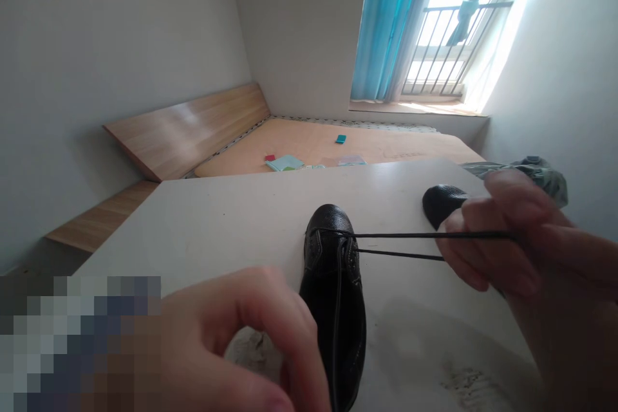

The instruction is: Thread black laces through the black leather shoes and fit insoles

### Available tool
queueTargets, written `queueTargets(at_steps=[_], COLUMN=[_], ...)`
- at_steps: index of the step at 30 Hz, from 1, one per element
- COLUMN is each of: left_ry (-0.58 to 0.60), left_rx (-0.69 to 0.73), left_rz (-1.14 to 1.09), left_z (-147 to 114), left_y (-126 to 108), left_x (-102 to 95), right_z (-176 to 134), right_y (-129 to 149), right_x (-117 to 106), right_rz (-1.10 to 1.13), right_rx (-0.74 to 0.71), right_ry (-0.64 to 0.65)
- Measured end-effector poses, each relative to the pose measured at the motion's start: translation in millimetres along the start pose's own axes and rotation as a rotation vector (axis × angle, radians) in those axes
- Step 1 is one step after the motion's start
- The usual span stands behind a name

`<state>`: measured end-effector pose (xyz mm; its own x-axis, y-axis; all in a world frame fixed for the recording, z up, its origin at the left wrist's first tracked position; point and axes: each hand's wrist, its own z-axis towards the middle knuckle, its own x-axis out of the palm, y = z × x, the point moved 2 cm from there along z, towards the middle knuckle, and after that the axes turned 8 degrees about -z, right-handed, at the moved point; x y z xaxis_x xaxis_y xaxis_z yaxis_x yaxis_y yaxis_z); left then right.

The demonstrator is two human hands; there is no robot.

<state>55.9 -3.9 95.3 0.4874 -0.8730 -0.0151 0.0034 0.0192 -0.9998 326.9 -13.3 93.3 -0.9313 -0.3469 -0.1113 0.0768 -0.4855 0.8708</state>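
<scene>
While the right hand point(526, 261) grasps a black lace point(410, 235), drawn straight in two strands toward the right edge of the white table point(232, 225), one black shoe point(324, 290) lies mid-surface, toe toward the far edge, a further length of lace running back over its opening. Left hand point(207, 309): thumb and fingers curled, close by the shoe's left side and that length; whether it grips the lace cannot be told. Also present: second shoe point(440, 199), black, near the far right corner, partly behind the right hand; bed point(410, 141), beyond the far edge.
</scene>
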Motion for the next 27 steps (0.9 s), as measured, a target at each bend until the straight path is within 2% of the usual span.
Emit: queueTargets(at_steps=[1,2,3,5,7,9,10,11,13,15,16,17,18,19,20,23,25,27], left_ry=[0.080,0.103,0.051,-0.229,-0.527,-0.661,-0.665,-0.645,-0.607,-0.607,-0.622,-0.635,-0.642,-0.648,-0.653,-0.672,-0.680,-0.685], left_rx=[-0.070,-0.116,-0.129,-0.073,-0.026,-0.039,-0.056,-0.075,-0.101,-0.111,-0.110,-0.110,-0.113,-0.117,-0.122,-0.118,-0.095,-0.065], left_rz=[0.009,0.008,0.013,0.106,0.379,0.678,0.775,0.827,0.823,0.770,0.749,0.731,0.714,0.698,0.683,0.656,0.628,0.568], left_z=[7,14,21,33,41,46,48,49,51,52,52,52,53,54,55,57,58,57], left_y=[3,6,10,21,33,45,50,55,60,62,63,63,64,66,67,70,69,67], left_x=[4.8,7.4,7.4,0.3,-10.2,-18.0,-20.7,-22.7,-25.6,-27.4,-28.2,-28.7,-29.1,-29.3,-29.3,-27.8,-25.6,-23.0], right_z=[0,0,0,1,0,-1,-1,0,1,-2,-4,-6,-6,-5,-4,4,10,13], right_y=[0,1,1,4,7,8,7,4,-2,-5,-6,-7,-8,-11,-16,-36,-51,-63], right_x=[0,-1,-2,-3,-1,-1,-1,-1,5,16,19,22,23,22,21,15,13,17], right_rz=[-0.054,-0.144,-0.273,-0.651,-1.014,-1.100,-1.016,-0.867,-0.511,-0.226,-0.149,-0.125,-0.151,-0.210,-0.286,-0.481,-0.570,-0.648], right_rx=[-0.015,-0.031,-0.059,-0.154,-0.283,-0.304,-0.240,-0.132,0.147,0.378,0.459,0.514,0.551,0.581,0.613,0.666,0.607,0.512], right_ry=[-0.050,-0.123,-0.206,-0.366,-0.488,-0.511,-0.443,-0.312,0.095,0.577,0.781,0.925,0.991,0.984,0.910,0.476,0.178,0.031])
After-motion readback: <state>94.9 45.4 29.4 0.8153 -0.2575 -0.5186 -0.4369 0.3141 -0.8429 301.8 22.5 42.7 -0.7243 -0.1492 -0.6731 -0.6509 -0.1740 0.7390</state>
